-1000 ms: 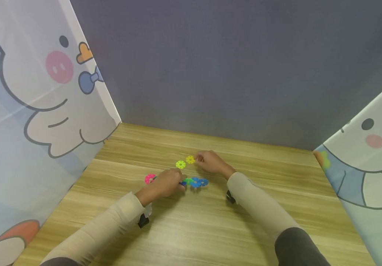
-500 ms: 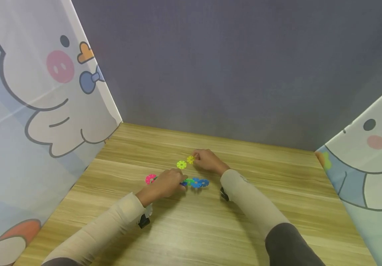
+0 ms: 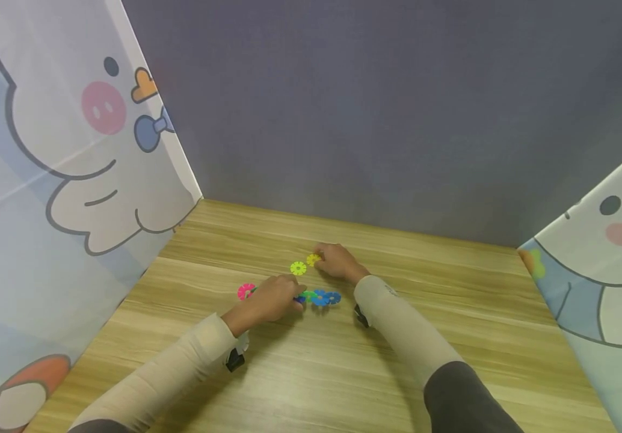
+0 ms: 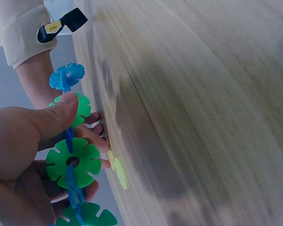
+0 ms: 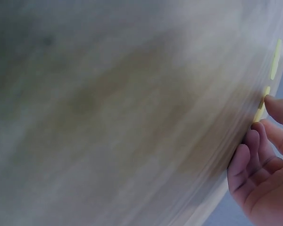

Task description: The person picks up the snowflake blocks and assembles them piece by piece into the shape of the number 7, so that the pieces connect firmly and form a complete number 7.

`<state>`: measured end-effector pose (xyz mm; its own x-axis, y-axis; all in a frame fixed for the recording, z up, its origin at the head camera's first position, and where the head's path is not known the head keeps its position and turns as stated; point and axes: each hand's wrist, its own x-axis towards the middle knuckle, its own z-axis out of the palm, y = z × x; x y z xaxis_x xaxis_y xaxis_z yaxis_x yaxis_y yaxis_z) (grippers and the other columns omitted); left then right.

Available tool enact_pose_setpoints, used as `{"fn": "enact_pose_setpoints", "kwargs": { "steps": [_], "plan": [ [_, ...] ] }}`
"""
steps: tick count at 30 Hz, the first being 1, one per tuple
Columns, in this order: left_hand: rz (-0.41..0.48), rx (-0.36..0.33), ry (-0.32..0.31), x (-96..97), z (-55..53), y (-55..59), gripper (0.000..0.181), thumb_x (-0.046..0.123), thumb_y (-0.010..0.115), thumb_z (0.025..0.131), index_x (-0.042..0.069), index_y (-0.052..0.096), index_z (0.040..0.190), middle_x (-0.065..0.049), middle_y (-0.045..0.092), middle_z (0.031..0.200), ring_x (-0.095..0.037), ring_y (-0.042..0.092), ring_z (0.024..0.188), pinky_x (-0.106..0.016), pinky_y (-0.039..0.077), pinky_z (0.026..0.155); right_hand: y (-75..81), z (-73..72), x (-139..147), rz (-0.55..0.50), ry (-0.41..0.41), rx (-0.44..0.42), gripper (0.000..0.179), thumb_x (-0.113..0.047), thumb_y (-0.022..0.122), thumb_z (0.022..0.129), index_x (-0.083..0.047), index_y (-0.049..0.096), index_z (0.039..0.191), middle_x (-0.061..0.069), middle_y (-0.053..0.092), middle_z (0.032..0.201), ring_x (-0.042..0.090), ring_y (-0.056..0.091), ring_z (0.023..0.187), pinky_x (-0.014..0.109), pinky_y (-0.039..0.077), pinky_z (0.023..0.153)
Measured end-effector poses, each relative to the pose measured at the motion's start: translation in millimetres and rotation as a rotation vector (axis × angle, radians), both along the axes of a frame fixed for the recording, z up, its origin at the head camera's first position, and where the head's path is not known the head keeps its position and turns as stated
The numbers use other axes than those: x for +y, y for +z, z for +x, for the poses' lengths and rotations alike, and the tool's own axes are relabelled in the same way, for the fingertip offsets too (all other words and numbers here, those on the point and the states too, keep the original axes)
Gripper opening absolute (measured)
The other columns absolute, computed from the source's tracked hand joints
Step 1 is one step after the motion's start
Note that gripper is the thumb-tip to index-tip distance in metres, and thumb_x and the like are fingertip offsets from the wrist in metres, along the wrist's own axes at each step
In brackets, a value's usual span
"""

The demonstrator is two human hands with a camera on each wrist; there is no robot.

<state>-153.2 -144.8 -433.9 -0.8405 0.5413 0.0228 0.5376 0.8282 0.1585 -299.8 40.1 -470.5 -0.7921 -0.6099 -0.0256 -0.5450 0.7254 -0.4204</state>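
Observation:
A chain of green and blue snowflake building discs (image 4: 74,162), slotted into one another, hangs from my left hand (image 3: 273,297). In the left wrist view my left thumb (image 4: 61,113) presses on a green disc while the fingers curl behind the chain. A pink disc (image 3: 246,291) shows at the chain's left end, and blue discs (image 3: 320,297) stick out at the right. Farther back, a yellow disc (image 3: 313,260) lies on the table, its edge pinched between the thumb and forefinger of my right hand (image 3: 337,261). The left hand covers the middle of the chain.
A lime-yellow disc (image 3: 298,268) lies flat on the wood-grain table (image 3: 311,379), just left of the yellow one. Behind the table rises a dark grey panel (image 3: 343,120). Cartoon-printed sheets (image 3: 73,150) stand along both sides.
My right hand has shifted slightly left onto the yellow disc, and its forearm has swung left too. The left hand keeps its hold on the chain nearly unmoved.

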Motion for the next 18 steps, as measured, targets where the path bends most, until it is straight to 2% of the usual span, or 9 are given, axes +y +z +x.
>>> {"fn": "enact_pose_setpoints", "kwargs": {
  "steps": [3, 6, 11, 14, 18],
  "plan": [
    [0.001, 0.002, -0.001, 0.7, -0.3, -0.1, 0.041, 0.028, 0.077, 0.092, 0.003, 0.072, 0.124, -0.007, 0.074, 0.103, -0.018, 0.067, 0.091, -0.03, 0.059, 0.072, -1.0, -0.5, -0.4, 0.014, -0.006, 0.009, 0.04, -0.02, 0.067, 0.097, -0.008, 0.062, 0.135, 0.009, 0.072, 0.122, 0.025, 0.068, 0.107, 0.042, 0.054, 0.105],
    [0.002, 0.009, -0.006, 1.0, -0.4, -0.1, 0.04, 0.028, 0.078, 0.091, 0.003, 0.073, 0.123, -0.007, 0.074, 0.103, -0.019, 0.068, 0.092, -0.032, 0.06, 0.074, -1.3, -1.2, -1.1, 0.023, -0.009, 0.006, 0.041, -0.02, 0.067, 0.098, -0.007, 0.061, 0.136, 0.011, 0.068, 0.134, 0.029, 0.065, 0.123, 0.044, 0.05, 0.112],
    [0.003, 0.03, -0.019, 1.0, -1.3, -3.0, 0.039, 0.029, 0.078, 0.09, 0.004, 0.074, 0.12, -0.006, 0.074, 0.1, -0.018, 0.068, 0.09, -0.031, 0.06, 0.073, -2.9, -3.2, -1.9, 0.023, -0.022, -0.003, 0.039, -0.019, 0.07, 0.096, -0.008, 0.064, 0.132, 0.008, 0.072, 0.122, 0.024, 0.067, 0.107, 0.042, 0.054, 0.105],
    [-0.005, 0.04, -0.027, 0.9, -1.8, -5.1, 0.041, 0.031, 0.078, 0.09, 0.004, 0.073, 0.12, -0.006, 0.074, 0.1, -0.018, 0.068, 0.091, -0.03, 0.061, 0.074, -3.2, -2.7, -1.1, 0.019, -0.032, -0.008, 0.036, -0.018, 0.071, 0.094, -0.007, 0.064, 0.128, 0.007, 0.072, 0.11, 0.021, 0.062, 0.094, 0.04, 0.056, 0.097],
    [-0.004, 0.039, -0.025, 0.6, -2.0, -7.0, 0.043, 0.031, 0.078, 0.091, 0.003, 0.072, 0.123, -0.008, 0.074, 0.104, -0.019, 0.07, 0.095, -0.031, 0.062, 0.079, -1.3, 0.8, 1.2, -0.005, -0.048, -0.029, 0.034, -0.018, 0.072, 0.093, -0.006, 0.061, 0.123, 0.005, 0.067, 0.1, 0.018, 0.056, 0.088, 0.037, 0.055, 0.088]
  ]
}}
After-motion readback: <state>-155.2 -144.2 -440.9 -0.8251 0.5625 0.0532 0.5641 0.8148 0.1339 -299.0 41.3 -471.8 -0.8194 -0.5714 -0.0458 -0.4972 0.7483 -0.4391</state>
